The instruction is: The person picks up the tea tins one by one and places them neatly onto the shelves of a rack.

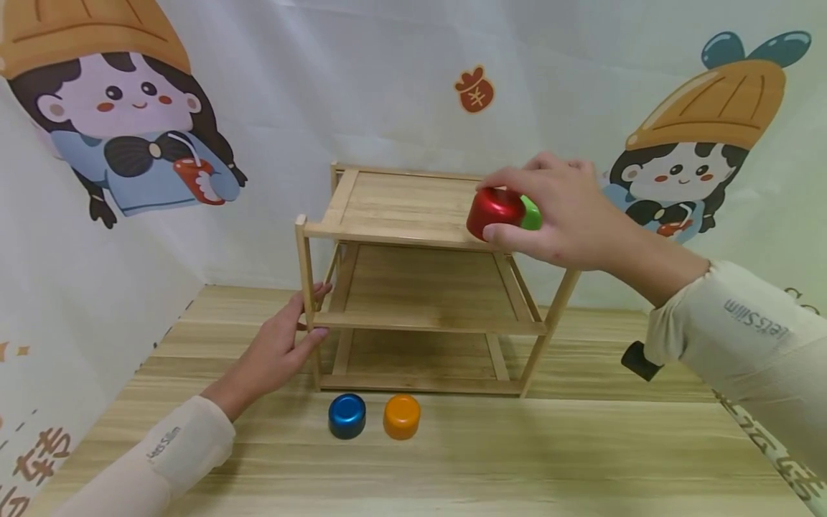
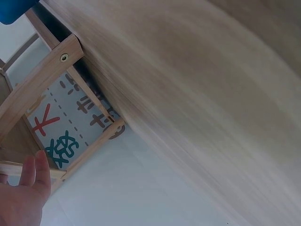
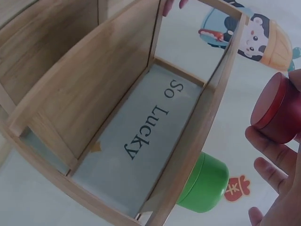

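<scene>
Right grip (image 1: 565,215) pinches the red tin (image 1: 494,213) by the rack (image 1: 400,203) — keep it level, clear of the green tin (image 3: 205,183)! Left grip (image 1: 281,350): closure unclear.

I have the rack (image 1: 426,325) on the table (image 1: 491,459), with the cloth (image 1: 388,86) behind it. Two canisters sit before the rack — the left canister (image 1: 347,416) and, beside it but apart, the right canister (image 1: 402,417). On the rack's top shelf, toward its right end, I see a third canister (image 1: 532,214); near that end is the held canister (image 1: 494,213), in the right hand (image 1: 562,212). The left hand (image 1: 278,352) is at the rack's left front post.
</scene>
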### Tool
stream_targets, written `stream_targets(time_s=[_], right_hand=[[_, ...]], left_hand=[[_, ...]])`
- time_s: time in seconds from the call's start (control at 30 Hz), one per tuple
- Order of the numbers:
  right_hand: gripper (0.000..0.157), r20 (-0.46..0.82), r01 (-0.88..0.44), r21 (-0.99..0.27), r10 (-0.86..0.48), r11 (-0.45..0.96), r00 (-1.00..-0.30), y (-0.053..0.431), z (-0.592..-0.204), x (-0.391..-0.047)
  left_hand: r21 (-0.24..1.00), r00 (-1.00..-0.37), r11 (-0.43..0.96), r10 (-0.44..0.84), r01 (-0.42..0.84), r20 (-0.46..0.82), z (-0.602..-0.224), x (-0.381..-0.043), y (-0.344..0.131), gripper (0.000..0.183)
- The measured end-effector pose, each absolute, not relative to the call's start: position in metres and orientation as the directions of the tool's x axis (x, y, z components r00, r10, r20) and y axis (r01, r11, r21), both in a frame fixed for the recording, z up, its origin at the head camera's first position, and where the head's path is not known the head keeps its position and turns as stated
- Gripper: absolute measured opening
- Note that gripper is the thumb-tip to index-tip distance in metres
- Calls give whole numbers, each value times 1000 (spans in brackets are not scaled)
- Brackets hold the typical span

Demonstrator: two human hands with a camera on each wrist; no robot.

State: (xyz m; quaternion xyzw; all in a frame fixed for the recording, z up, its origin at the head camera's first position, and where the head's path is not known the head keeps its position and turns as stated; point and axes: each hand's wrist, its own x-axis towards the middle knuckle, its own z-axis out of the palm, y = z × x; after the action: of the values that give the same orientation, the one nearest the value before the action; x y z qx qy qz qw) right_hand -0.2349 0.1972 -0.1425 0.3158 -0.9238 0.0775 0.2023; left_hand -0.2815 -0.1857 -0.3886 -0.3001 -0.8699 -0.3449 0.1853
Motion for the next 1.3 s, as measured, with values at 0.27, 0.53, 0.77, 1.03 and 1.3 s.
stream_targets(time_s=[0.27, 0.53, 0.77, 1.03, 1.3], right_hand=[[50, 421, -565, -33, -501, 824, -756, 195, -137, -248], [53, 404, -536, -41, -476, 843, -781, 191, -135, -257], [52, 369, -516, -30, -470, 856, -802, 189, -138, -266], [50, 331, -494, -18, -461, 870, -824, 188, -145, -272], [53, 312, -471, -21, -442, 882, -841, 189, -148, -276]], left_hand=[[484, -745, 579, 396, 656, 536, -389, -280, -186, 66], [490, -755, 585, 393, 646, 526, -389, -280, -186, 66], [493, -750, 575, 398, 653, 529, -388, -280, -185, 66], [487, -736, 563, 403, 668, 543, -389, -281, -185, 66], [491, -740, 564, 399, 664, 541, -389, -281, -185, 66]])
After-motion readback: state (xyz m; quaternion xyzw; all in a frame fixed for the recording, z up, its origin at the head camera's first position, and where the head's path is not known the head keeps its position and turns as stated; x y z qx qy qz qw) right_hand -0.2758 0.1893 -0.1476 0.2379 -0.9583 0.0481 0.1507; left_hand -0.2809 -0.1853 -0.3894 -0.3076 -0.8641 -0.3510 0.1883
